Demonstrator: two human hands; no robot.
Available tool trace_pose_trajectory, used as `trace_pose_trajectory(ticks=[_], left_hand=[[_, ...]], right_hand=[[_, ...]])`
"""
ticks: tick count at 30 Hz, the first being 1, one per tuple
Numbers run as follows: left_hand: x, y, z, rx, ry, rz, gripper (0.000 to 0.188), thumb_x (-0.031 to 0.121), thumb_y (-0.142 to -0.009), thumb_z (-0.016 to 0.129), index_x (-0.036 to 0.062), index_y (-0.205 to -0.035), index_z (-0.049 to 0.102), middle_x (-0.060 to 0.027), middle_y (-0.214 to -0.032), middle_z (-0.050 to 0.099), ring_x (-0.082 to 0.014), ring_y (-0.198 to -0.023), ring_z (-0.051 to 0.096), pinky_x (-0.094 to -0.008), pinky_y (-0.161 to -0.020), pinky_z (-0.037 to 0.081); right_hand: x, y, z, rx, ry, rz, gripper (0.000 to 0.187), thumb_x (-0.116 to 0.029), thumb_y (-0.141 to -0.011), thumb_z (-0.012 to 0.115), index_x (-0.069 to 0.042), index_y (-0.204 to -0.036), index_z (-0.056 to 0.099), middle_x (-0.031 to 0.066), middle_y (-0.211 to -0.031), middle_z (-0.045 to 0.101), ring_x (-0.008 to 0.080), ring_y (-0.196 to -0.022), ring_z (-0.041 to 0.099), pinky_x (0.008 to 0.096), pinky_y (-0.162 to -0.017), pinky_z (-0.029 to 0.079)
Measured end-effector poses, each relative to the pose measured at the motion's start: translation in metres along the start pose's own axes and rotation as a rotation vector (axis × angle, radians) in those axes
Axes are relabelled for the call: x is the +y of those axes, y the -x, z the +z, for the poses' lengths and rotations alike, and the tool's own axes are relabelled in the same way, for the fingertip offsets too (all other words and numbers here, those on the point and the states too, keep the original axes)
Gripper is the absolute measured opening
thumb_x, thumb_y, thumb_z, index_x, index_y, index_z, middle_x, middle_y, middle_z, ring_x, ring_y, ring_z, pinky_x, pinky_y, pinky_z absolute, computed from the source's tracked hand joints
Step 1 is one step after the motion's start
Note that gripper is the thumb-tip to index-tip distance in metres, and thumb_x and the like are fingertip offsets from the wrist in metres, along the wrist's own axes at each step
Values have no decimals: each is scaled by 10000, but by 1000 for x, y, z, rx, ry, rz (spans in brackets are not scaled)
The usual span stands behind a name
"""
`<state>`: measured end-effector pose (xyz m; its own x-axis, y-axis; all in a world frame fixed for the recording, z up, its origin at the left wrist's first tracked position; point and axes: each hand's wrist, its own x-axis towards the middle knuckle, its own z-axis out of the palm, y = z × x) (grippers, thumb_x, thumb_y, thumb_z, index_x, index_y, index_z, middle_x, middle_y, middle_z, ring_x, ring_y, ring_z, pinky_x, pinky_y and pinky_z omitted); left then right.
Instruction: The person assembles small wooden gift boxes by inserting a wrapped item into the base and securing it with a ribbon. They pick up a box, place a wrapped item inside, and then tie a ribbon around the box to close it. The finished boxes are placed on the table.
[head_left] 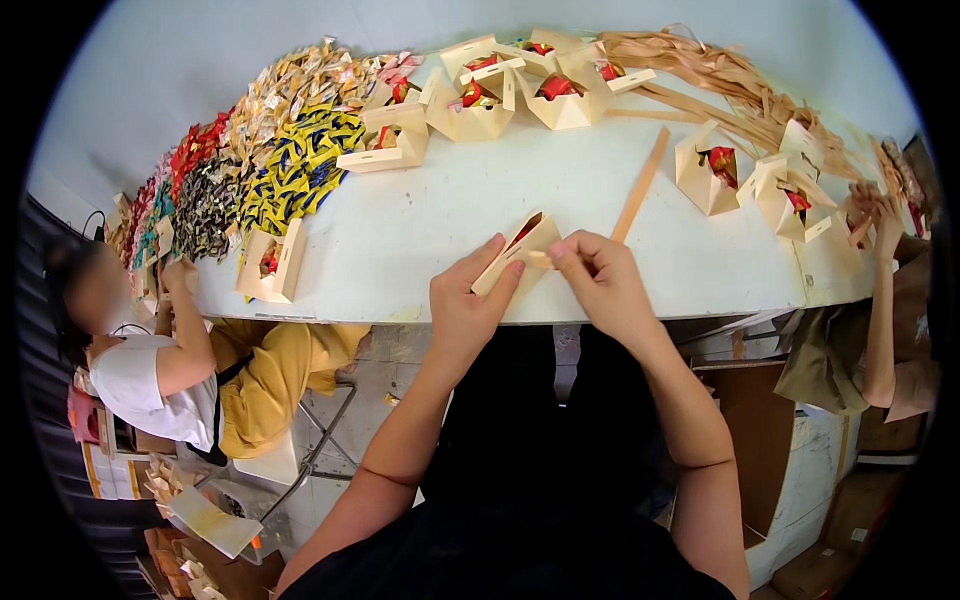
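From the head camera, a small cream paper box (pixel 520 250) sits at the near edge of the white surface (pixel 440 220), right in front of the person, so both hands can work on it without reaching. The left hand (pixel 465 305) cups it from the left, fingers curled round its side and thumb up along the face, steadying it tilted with its open end up and away; something red shows inside. The right hand (pixel 600 280) is closed in a pinch at the box's right end, fingertips pressed on a flap or tab there; what exactly is pinched is too small to tell. Both forearms come up from the lower edge, elbows bent, wrists meeting over the surface's rim.

A flat tan paper strip (pixel 640 185) lies just beyond the right hand, within easy reach. Further back stand open boxes (pixel 470 105) with red contents, lined up in rows, and a heap of tan strips (pixel 720 75) at the far right. Piles of wrapped sweets (pixel 290 150), sorted by colour, run along the left. A person in a white top (pixel 150 375) works at the left edge, and another person's hand (pixel 880 215) at the right.
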<state>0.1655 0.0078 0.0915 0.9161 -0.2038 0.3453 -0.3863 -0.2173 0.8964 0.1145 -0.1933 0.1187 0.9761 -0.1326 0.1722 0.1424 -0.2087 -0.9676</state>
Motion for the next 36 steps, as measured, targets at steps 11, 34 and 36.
trace_pose_trajectory(ticks=[11, 34, 36], left_hand=[[-1, 2, 6, 102, -115, 178, 337, 112, -922, 838, -50, -1214, 792, -241, -1209, 795, -316, -1095, 794, -376, -957, 613], [-6, 2, 4, 35, 106, 258, 205, 69, -928, 801, -52, -1094, 802, -115, -983, 757, -229, -901, 727, -325, -843, 579], [1, -4, 2, 4, 127, 95, 160, 69, -969, 769, -64, -1055, 794, -94, -947, 737, -189, -874, 708, -297, -808, 561]], right_hand=[[12, -7, 24, 89, 50, -8, 368, -223, -1057, 686, 40, -798, 687, 27, -598, 531, 86, -562, 439, 314, -525, 358], [15, -9, 42, 168, 12, -35, 367, -285, -1069, 703, 28, -880, 740, 73, -603, 590, 124, -532, 489, 331, -519, 402], [13, -8, 40, 160, 45, -49, 356, -283, -1065, 707, 21, -885, 749, 100, -615, 618, 156, -530, 530, 340, -527, 427]])
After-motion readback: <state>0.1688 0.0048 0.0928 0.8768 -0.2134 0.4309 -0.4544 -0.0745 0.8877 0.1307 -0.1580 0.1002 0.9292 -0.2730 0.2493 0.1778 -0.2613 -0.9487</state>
